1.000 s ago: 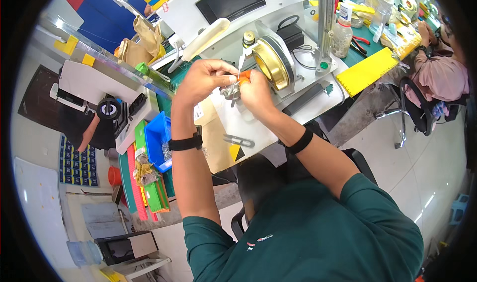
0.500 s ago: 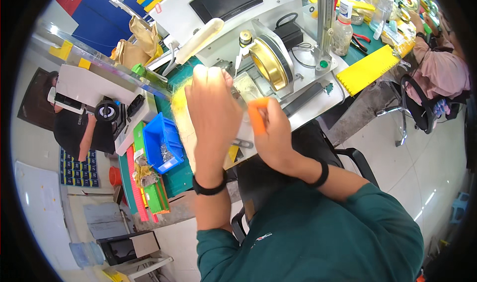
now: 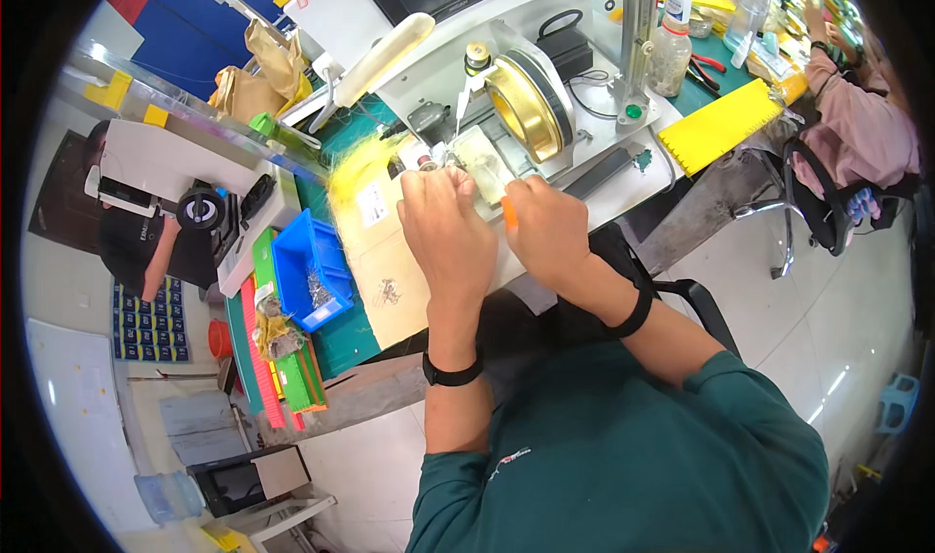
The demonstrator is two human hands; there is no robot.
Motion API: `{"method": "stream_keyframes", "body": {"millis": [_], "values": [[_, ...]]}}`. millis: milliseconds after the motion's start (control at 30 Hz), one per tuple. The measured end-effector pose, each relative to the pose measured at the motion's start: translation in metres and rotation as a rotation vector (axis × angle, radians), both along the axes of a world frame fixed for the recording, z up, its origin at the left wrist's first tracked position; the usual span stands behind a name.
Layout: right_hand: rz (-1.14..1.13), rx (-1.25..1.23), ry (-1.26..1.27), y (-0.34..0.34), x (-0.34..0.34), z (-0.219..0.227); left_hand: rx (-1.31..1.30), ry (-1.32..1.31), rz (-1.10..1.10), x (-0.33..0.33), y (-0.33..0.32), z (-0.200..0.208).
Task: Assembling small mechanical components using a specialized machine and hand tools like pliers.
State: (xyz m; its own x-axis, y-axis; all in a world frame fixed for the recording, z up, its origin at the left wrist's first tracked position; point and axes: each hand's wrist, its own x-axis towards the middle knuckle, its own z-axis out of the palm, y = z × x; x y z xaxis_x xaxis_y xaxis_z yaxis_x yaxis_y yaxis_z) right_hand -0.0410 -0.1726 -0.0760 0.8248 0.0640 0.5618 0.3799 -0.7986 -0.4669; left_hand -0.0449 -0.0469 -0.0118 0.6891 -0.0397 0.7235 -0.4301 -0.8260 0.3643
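Work looks unfinished near the gold wheel [image 3: 531, 115]: right hand [image 3: 547, 226] grips an orange piece [image 3: 509, 214], left hand [image 3: 443, 230] has curled fingers (grip unclear).

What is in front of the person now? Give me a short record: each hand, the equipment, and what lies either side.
Left hand: curled, back toward the camera; whatever it may hold is hidden
Right hand: gripping an orange piece, partly hidden
Equipment: gold-coloured wheel beyond the hands
Left side: brown paper with small metal pieces on it, yellow fibres at its far end; blue bin
Right side: yellow toothed strip, red-handled pliers
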Motion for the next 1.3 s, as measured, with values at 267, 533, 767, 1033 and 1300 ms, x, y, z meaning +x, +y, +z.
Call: {"method": "stream_keyframes", "body": {"millis": [267,533,767,1033,1300], "values": [[0.039,0.148,-0.124,0.000,0.005,0.004,-0.074,-0.011,-0.020,0.001,0.001,-0.003],[0.083,0.232,-0.122,-0.006,-0.003,0.007,-0.160,-0.133,-0.051,0.002,-0.004,0.000],[0.127,0.409,-0.174,-0.017,-0.033,0.049,-0.059,-0.097,-0.034,0.001,-0.002,-0.004],[0.192,0.515,-0.251,-0.012,-0.033,0.075,-0.121,-0.004,0.020,0.004,-0.009,-0.014],[0.199,0.437,-0.179,-0.010,-0.028,0.072,-0.130,0.017,0.024,0.002,-0.010,-0.011]]}}
